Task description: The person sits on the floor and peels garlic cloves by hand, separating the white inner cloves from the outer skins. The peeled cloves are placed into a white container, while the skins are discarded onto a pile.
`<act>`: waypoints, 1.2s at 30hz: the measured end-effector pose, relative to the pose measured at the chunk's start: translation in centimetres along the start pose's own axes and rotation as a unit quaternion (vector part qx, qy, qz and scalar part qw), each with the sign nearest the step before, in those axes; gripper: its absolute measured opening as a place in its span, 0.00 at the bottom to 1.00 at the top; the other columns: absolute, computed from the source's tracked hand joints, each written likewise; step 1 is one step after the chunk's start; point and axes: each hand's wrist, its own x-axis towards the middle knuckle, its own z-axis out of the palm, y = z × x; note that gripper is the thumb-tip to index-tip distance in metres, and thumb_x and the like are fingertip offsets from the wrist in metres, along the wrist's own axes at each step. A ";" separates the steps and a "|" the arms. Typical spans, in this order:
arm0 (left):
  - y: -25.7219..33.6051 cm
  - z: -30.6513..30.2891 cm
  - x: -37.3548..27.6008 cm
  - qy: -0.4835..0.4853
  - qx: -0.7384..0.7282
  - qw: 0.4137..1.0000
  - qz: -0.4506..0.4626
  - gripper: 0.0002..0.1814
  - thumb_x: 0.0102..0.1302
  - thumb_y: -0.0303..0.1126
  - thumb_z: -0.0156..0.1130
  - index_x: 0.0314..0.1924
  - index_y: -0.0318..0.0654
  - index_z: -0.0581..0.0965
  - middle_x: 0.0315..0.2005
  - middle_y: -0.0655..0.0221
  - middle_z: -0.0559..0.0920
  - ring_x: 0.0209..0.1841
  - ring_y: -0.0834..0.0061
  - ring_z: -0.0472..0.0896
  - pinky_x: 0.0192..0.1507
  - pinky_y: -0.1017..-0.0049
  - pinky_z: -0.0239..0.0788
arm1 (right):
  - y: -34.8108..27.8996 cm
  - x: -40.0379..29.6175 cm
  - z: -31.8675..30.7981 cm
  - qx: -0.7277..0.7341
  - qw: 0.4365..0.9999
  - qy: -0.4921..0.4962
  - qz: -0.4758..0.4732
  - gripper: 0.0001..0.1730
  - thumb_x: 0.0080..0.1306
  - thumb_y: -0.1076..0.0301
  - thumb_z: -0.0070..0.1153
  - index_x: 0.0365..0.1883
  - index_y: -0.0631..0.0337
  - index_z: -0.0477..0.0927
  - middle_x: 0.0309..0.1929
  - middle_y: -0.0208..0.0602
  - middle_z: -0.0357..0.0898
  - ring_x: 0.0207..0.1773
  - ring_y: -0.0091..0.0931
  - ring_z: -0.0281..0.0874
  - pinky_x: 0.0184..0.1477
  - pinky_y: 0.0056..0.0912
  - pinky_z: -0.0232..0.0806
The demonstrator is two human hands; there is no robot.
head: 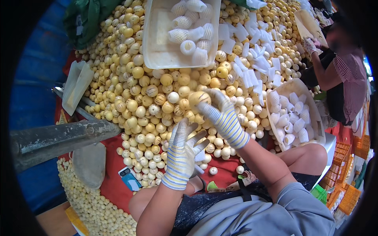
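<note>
My right hand (226,118), in a striped knit work glove, grips a yellow pepino melon (198,98) with dark streaks between thumb and fingers. The fruit is slightly blurred and held above the heap. Lower and to the left, my left hand (180,155) wears a matching glove. Its fingers are spread, and nothing shows in it. Under and beyond both hands lies a large heap of pepino melons (138,100), pale cream to deep yellow. Partly hidden by my left hand, a white foam net sleeve (200,156) lies near its wrist.
A plastic tub (156,38) holding foam-wrapped fruit sits on the heap. Loose foam sleeves (251,78) lie to its right. Another tub (319,132) of wrapped fruit stands by my knee. At left are a metal pole (65,138) and a phone (130,178). A gloved co-worker (339,73) sits at right.
</note>
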 end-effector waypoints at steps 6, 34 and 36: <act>-0.1 0.1 0.6 0.048 -0.131 0.990 0.036 0.31 0.66 0.57 0.60 0.59 0.41 0.72 0.55 0.61 0.77 0.58 0.63 0.76 0.63 0.59 0.68 | -0.4 -3.8 2.6 -0.158 0.959 -0.106 -0.209 0.25 0.71 0.58 0.52 0.60 0.66 0.73 0.52 0.51 0.77 0.57 0.42 0.75 0.62 0.42 0.64; 3.1 0.6 -4.1 -0.093 -0.122 0.988 0.030 0.30 0.68 0.53 0.61 0.52 0.28 0.74 0.39 0.61 0.81 0.41 0.71 0.83 0.44 0.73 0.79 | -8.3 31.8 3.2 0.250 0.950 0.008 0.187 0.26 0.69 0.59 0.57 0.55 0.71 0.67 0.48 0.54 0.77 0.43 0.39 0.81 0.39 0.37 0.79; 3.7 0.5 -4.4 -0.094 -0.117 0.988 0.037 0.31 0.68 0.52 0.61 0.54 0.28 0.74 0.39 0.61 0.81 0.41 0.72 0.83 0.44 0.74 0.79 | -8.7 32.5 3.5 0.226 0.954 -0.014 0.195 0.27 0.71 0.60 0.54 0.59 0.72 0.64 0.53 0.56 0.74 0.48 0.41 0.80 0.44 0.40 0.79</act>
